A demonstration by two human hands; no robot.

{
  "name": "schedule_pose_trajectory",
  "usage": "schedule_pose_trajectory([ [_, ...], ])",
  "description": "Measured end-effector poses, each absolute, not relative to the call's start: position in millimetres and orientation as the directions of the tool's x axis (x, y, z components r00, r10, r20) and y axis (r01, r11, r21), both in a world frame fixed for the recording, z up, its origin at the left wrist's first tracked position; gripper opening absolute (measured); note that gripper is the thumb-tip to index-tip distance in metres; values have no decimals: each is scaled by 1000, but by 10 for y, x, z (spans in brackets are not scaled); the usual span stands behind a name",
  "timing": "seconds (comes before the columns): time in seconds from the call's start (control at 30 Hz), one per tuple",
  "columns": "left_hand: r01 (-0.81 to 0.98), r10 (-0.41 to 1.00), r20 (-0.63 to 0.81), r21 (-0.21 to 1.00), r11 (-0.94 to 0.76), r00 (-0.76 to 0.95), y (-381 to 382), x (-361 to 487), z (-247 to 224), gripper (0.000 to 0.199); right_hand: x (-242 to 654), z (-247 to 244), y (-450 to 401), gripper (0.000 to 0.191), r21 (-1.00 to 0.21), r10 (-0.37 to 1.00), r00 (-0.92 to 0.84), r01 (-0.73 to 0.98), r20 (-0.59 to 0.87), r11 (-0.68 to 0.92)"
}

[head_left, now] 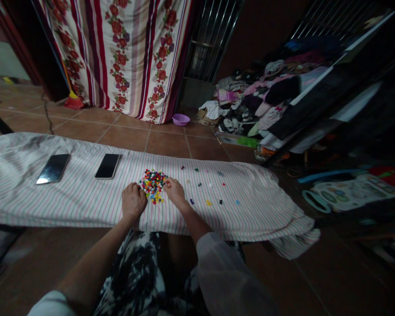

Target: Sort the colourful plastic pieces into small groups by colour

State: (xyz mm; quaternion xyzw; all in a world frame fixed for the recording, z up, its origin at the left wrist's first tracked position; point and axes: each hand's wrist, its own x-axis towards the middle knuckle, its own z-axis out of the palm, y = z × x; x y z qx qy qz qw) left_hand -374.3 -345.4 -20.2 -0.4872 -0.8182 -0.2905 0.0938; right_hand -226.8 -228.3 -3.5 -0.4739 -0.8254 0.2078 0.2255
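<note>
A heap of small multicoloured plastic pieces (pixel 153 185) lies on a white cloth with thin pink and green stripes (pixel 237 219). My left hand (pixel 133 202) rests against the heap's near left side, fingers curled down. My right hand (pixel 175 192) touches its right edge, fingertips drawn together; whether they hold a piece is too small to tell. Several loose pieces (pixel 209 202) are scattered to the right of my right hand. Two black smartphones (pixel 53 169) (pixel 108 166) lie face up on the cloth, left of my left hand.
The cloth's edges hang over on the right and near sides, above a brown tiled floor. Behind it stand a purple plastic basin (pixel 181 119) and a floral striped curtain (pixel 118 57). A large pile of clothes (pixel 260 98) lies at the right, beside a dark metal rack (pixel 316 114).
</note>
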Motion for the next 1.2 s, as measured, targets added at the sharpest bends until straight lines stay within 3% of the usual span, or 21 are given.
schedule_pose_trajectory([
  [0.2,845,744,420,381,375,-520,-3452,-3742,-189,20,-2265,-113,-2386,14,-686,874,-380,550,304,477],
  [0.37,853,757,415,372,366,-505,-3464,-3743,-173,22,-2244,-133,-2509,16,-764,906,-344,506,245,399],
  [0.97,866,781,393,341,366,-485,-3497,-3759,-131,26,-1711,-72,-2772,23,-742,893,-359,514,271,432],
  [1.2,872,799,368,311,377,-476,-3510,-3743,-85,29,-1415,-128,-2714,25,-737,876,-303,476,375,480],
])
